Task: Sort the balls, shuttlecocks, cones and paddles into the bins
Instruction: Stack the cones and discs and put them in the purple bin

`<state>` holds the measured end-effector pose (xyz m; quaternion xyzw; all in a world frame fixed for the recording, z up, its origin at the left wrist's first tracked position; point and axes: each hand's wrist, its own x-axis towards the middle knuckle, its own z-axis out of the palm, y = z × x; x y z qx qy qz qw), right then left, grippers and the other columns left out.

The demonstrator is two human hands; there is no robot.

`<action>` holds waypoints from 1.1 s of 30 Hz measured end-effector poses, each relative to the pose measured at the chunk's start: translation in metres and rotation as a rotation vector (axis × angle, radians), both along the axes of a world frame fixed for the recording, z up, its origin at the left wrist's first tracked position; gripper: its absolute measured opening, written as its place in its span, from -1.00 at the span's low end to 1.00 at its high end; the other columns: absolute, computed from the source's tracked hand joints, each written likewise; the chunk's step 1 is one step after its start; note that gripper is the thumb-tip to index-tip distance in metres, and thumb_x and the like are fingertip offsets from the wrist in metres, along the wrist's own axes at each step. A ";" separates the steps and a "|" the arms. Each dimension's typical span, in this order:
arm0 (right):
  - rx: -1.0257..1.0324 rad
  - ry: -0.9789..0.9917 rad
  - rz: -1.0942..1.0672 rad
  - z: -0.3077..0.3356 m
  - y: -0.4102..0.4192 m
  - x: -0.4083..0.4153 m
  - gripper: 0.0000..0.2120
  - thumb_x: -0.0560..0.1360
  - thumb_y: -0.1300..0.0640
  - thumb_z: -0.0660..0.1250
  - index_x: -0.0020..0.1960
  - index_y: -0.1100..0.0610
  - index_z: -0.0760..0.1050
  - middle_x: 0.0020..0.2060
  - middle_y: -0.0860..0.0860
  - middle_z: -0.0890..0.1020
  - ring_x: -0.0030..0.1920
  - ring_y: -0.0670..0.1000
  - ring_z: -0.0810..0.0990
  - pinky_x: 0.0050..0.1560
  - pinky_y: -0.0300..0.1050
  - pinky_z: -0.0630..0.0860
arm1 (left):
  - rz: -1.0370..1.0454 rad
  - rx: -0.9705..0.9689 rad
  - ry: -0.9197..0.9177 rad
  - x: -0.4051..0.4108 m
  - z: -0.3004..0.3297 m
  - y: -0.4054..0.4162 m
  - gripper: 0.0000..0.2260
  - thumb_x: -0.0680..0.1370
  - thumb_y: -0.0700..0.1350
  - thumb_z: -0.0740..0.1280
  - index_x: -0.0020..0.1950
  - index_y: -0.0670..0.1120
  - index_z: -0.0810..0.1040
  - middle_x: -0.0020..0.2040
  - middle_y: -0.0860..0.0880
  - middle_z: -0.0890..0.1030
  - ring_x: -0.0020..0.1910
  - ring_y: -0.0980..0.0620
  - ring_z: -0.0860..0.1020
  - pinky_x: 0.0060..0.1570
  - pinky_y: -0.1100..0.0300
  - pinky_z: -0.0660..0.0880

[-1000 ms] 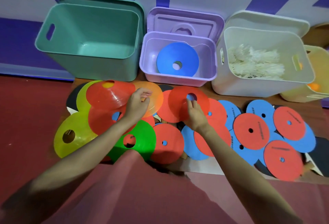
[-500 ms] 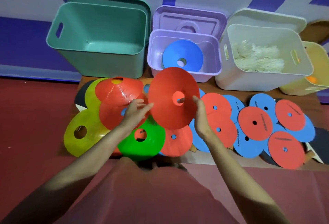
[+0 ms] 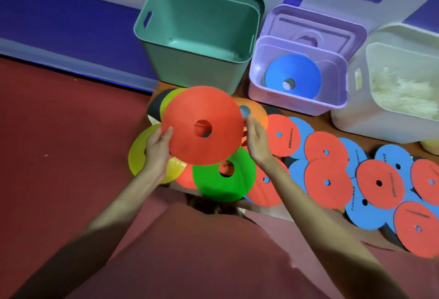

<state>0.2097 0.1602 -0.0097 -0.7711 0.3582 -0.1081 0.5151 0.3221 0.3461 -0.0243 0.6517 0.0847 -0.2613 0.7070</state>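
I hold a red disc cone (image 3: 202, 125) up over the pile, in front of the green bin (image 3: 197, 37). My left hand (image 3: 156, 150) grips its left edge, thumb on top and fingers underneath. My right hand (image 3: 255, 142) lies with straight fingers against its right edge. Below it on the floor are a green cone (image 3: 224, 175), yellow cones (image 3: 140, 153) and an orange cone (image 3: 256, 113). The purple bin (image 3: 297, 99) holds a blue cone (image 3: 293, 75). White shuttlecocks (image 3: 403, 94) fill the white bin (image 3: 370, 120). Red and blue paddles (image 3: 327, 180) overlap to the right.
The bins stand in a row against a blue-and-white striped wall, lids propped behind them. A sliver of a yellow bin (image 3: 431, 146) shows at the right edge. Red floor (image 3: 59, 144) stretches to the left. My red-clothed knee (image 3: 202, 251) fills the bottom.
The red cone that my right hand lifted off the pile has moved left and up. My left hand left the pile and took its left edge; my right fingers straightened.
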 end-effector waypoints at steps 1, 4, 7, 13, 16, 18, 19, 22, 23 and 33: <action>-0.097 0.031 0.042 -0.007 0.000 0.007 -0.65 0.60 0.03 0.12 0.00 0.31 0.50 -0.14 0.12 0.53 -0.16 0.09 0.54 -0.05 0.13 0.48 | 0.077 0.016 -0.029 0.003 -0.003 0.010 -0.86 0.62 -0.21 0.21 0.06 -0.08 0.55 -0.06 0.00 0.60 -0.12 0.10 0.55 0.02 0.09 0.51; -0.324 0.101 0.277 -0.026 -0.009 0.036 -0.57 0.43 0.33 0.30 0.29 0.28 0.39 0.17 0.20 0.46 0.01 0.20 0.55 0.12 0.02 0.45 | 0.237 0.078 -0.072 0.012 -0.015 0.041 -0.87 0.60 -0.23 0.22 -0.03 -0.07 0.54 -0.12 0.01 0.58 -0.08 0.03 0.51 0.15 0.00 0.44; -0.677 0.268 0.532 -0.046 -0.018 0.070 -0.23 0.32 0.24 0.40 0.47 0.22 0.17 0.36 0.15 0.34 0.24 0.21 0.38 0.28 0.02 0.33 | 0.304 0.120 -0.051 0.015 -0.023 0.062 -0.84 0.60 -0.20 0.23 -0.14 -0.05 0.53 -0.14 0.02 0.57 -0.03 -0.04 0.49 0.12 -0.05 0.43; -1.059 0.445 0.684 -0.073 -0.020 0.106 -0.14 0.29 0.22 0.45 0.50 0.20 0.12 0.40 0.11 0.35 0.06 0.23 0.44 -0.03 0.03 0.45 | 0.397 0.137 -0.038 0.015 -0.024 0.074 -0.83 0.60 -0.25 0.22 -0.15 -0.08 0.52 -0.18 -0.01 0.55 -0.06 -0.05 0.47 0.06 -0.07 0.44; -1.057 0.439 0.692 -0.070 -0.020 0.114 -0.08 0.23 0.14 0.51 0.48 0.23 0.15 0.29 0.13 0.42 0.02 0.22 0.43 0.01 0.03 0.46 | 0.420 0.167 -0.048 0.014 -0.025 0.077 -0.82 0.60 -0.25 0.20 0.11 -0.29 0.53 -0.02 -0.15 0.57 -0.01 -0.05 0.48 0.15 -0.18 0.44; -1.026 0.400 0.691 -0.060 -0.018 0.111 -0.02 0.21 0.04 0.55 0.48 0.25 0.14 0.30 0.15 0.39 0.09 0.24 0.41 0.11 0.05 0.42 | 0.425 0.198 -0.087 0.013 -0.022 0.077 -0.78 0.61 -0.26 0.18 0.20 -0.32 0.49 0.10 -0.26 0.57 0.02 -0.02 0.48 0.17 -0.06 0.45; -0.992 0.359 0.660 -0.053 -0.016 0.106 0.00 0.20 -0.01 0.55 0.48 0.26 0.15 0.31 0.17 0.39 0.11 0.24 0.40 0.17 0.06 0.38 | 0.425 0.209 -0.110 0.012 -0.020 0.077 -0.77 0.61 -0.27 0.17 0.22 -0.33 0.48 0.15 -0.29 0.56 0.04 0.00 0.48 0.16 0.04 0.44; -0.928 0.223 0.487 -0.027 -0.006 0.084 -0.02 0.21 -0.11 0.51 0.45 0.28 0.19 0.28 0.21 0.41 0.13 0.24 0.39 0.22 0.02 0.28 | 0.407 0.223 -0.143 0.012 -0.019 0.076 -0.75 0.62 -0.28 0.16 0.26 -0.31 0.47 0.19 -0.27 0.55 0.07 0.01 0.48 0.13 0.16 0.41; -0.916 0.174 0.418 -0.018 -0.002 0.074 -0.06 0.24 -0.12 0.47 0.45 0.29 0.20 0.25 0.21 0.43 0.13 0.23 0.38 0.22 0.01 0.27 | 0.386 0.227 -0.151 0.012 -0.019 0.077 -0.75 0.62 -0.27 0.16 0.26 -0.29 0.48 0.19 -0.25 0.55 0.08 -0.02 0.51 0.16 0.13 0.42; -0.181 -0.269 0.001 0.038 0.032 0.029 -0.66 0.62 0.03 -0.02 0.15 0.16 0.46 0.05 0.08 0.57 0.05 0.02 0.48 0.19 0.03 0.38 | 0.175 0.277 -0.254 0.008 -0.017 0.068 -0.77 0.59 -0.07 0.23 0.14 -0.12 0.58 0.07 -0.08 0.62 0.04 0.00 0.56 0.17 0.05 0.47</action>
